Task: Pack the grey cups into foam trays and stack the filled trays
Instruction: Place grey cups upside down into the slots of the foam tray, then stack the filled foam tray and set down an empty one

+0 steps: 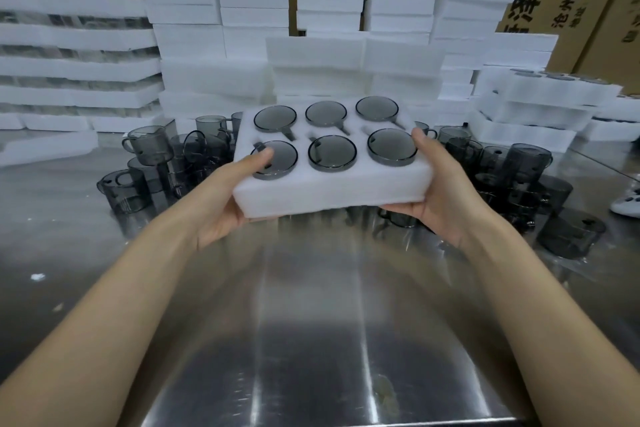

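Foam tray (332, 189): carrying six grey cups (332, 153), being held above the steel table (311, 305).
Left hand (225, 198): gripping its left end.
Right hand (440, 194): gripping its right end.

Left hand (221, 204) and right hand (440, 198) hold a cup-filled foam tray (332, 191) above the steel table (311, 322).
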